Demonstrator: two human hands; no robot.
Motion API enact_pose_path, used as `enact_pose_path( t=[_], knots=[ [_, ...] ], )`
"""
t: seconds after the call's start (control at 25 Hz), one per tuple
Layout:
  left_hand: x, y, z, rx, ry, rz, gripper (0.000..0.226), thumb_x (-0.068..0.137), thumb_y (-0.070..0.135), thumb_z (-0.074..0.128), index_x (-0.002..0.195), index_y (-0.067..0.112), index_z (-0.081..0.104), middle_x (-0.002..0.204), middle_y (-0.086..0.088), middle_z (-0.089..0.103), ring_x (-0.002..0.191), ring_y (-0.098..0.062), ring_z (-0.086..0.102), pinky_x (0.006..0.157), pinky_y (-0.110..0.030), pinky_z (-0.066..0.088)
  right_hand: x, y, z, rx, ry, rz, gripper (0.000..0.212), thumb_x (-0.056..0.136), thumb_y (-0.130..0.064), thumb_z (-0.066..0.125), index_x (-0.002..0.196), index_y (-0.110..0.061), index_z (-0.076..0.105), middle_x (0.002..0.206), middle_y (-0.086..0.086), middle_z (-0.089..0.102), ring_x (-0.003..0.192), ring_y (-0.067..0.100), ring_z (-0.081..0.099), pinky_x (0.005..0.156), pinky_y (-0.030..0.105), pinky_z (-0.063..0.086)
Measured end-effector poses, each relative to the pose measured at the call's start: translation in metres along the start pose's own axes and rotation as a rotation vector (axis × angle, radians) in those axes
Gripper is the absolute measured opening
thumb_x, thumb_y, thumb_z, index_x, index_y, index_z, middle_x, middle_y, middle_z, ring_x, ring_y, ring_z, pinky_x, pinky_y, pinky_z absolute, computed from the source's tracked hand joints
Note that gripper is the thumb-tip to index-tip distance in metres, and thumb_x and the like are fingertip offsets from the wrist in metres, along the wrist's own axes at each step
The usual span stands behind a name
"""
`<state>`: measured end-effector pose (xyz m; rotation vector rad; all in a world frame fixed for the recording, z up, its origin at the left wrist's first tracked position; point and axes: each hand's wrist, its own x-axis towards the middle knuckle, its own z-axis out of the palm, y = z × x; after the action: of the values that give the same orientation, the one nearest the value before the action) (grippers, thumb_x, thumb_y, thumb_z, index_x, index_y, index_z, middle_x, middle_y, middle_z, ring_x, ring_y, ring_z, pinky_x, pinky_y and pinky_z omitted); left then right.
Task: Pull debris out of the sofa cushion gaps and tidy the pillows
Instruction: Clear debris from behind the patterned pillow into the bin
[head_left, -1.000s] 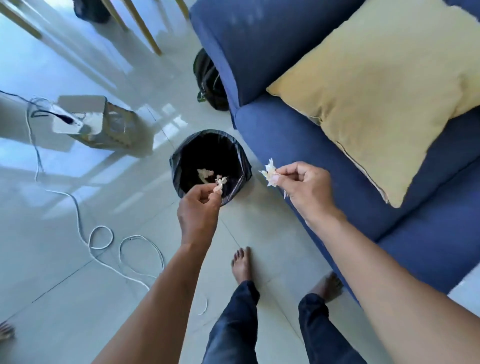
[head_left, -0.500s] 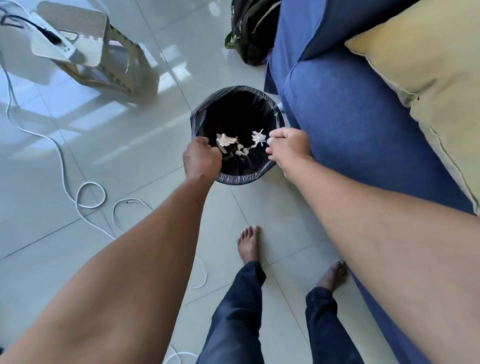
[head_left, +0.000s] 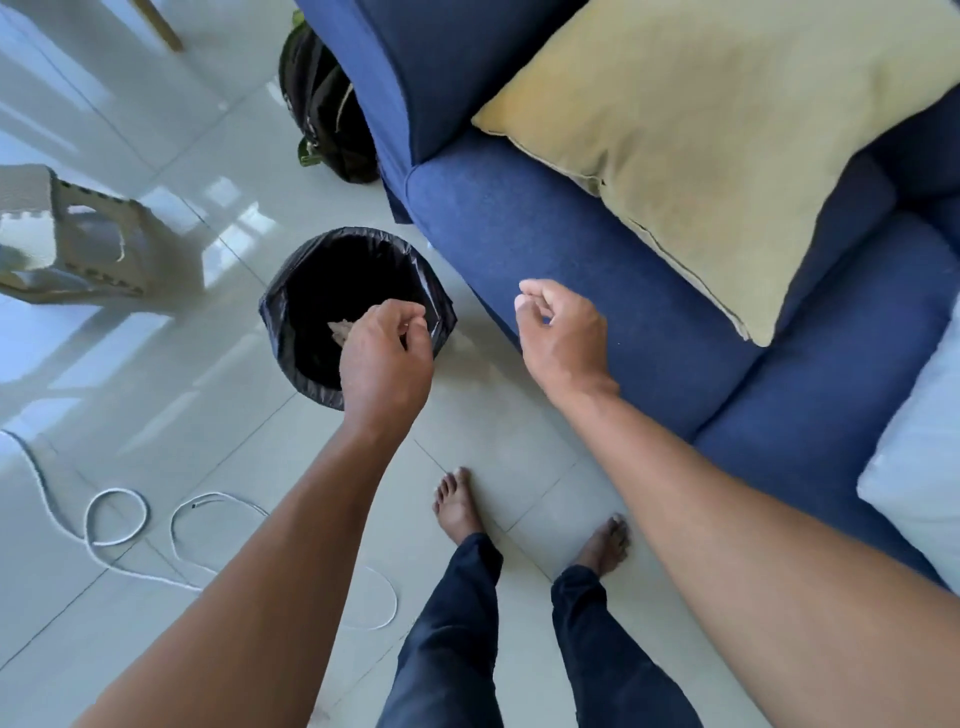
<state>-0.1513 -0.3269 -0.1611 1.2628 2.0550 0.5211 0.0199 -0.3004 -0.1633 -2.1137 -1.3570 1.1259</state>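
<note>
Both hands hang loosely curled, holding nothing: the left hand (head_left: 387, 348) over the black-lined bin (head_left: 306, 306), where pale debris (head_left: 340, 331) lies, the right hand (head_left: 563, 332) before the blue sofa (head_left: 597, 249). 1 yellow pillow (head_left: 727, 140) rests on the seat.

Bin (head_left: 291, 312) on floor, left of sofa (head_left: 597, 249); pillow (head_left: 727, 145) on sofa; backpack (head_left: 322, 104) behind bin; cable (head_left: 119, 519) before bin.

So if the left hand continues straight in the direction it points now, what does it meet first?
Probably the black bin liner at the bin's far rim, or the debris inside; the left hand hangs over the opening, but depth is unclear.
</note>
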Motion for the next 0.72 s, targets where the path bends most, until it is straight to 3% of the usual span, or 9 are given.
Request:
enact_pose_path(
  t=[0.12, 0.24, 0.48, 0.6, 0.72],
  knots=[
    [-0.021, 0.061, 0.026, 0.073, -0.041, 0.222, 0.026, 0.097, 0.021, 0.054, 0.117, 0.015, 0.069, 0.117, 0.002, 0.070, 0.111, -0.021, 0.063, 0.096, -0.038, 0.048, -0.015, 0.028, -0.062, 0.076, 0.119, -0.002, 0.035, 0.101, -0.027, 0.055, 0.132, -0.016, 0.066, 0.133, 0.000, 0.069, 0.122, 0.017, 0.064, 0.106, 0.033, 0.048],
    [-0.055, 0.124, 0.071, 0.141, -0.144, 0.414, 0.029, 0.099, 0.020, 0.054, 0.124, 0.014, 0.065, 0.128, -0.002, 0.067, 0.122, -0.024, 0.058, 0.101, -0.036, 0.042, -0.034, 0.068, -0.133, 0.095, 0.270, 0.026, 0.036, 0.101, -0.027, 0.055, 0.135, -0.019, 0.065, 0.137, -0.004, 0.067, 0.118, 0.014, 0.063, 0.102, 0.020, 0.043],
    [-0.149, 0.230, 0.164, 0.204, -0.336, 0.691, 0.040, 0.100, 0.020, 0.055, 0.139, 0.011, 0.057, 0.151, -0.004, 0.051, 0.143, -0.020, 0.043, 0.112, -0.032, 0.035, -0.093, 0.166, -0.271, 0.184, 0.496, 0.118, 0.039, 0.103, -0.027, 0.056, 0.141, -0.017, 0.059, 0.144, 0.000, 0.061, 0.116, 0.015, 0.061, 0.111, 0.034, 0.042],
    [-0.205, 0.277, 0.207, 0.243, -0.438, 0.739, 0.047, 0.102, 0.022, 0.052, 0.148, 0.015, 0.049, 0.161, 0.002, 0.038, 0.150, -0.013, 0.031, 0.114, -0.031, 0.034, -0.127, 0.225, -0.334, 0.196, 0.574, 0.166, 0.039, 0.102, -0.026, 0.057, 0.140, -0.015, 0.059, 0.150, -0.001, 0.056, 0.137, 0.015, 0.052, 0.116, 0.036, 0.039],
    [-0.261, 0.317, 0.247, 0.275, -0.497, 0.831, 0.048, 0.102, 0.022, 0.052, 0.150, 0.016, 0.046, 0.163, 0.003, 0.034, 0.151, -0.011, 0.028, 0.114, -0.030, 0.033, -0.163, 0.281, -0.390, 0.261, 0.648, 0.214, 0.039, 0.102, -0.022, 0.057, 0.140, -0.014, 0.059, 0.152, -0.001, 0.053, 0.144, 0.014, 0.045, 0.120, 0.039, 0.037]
  ],
)
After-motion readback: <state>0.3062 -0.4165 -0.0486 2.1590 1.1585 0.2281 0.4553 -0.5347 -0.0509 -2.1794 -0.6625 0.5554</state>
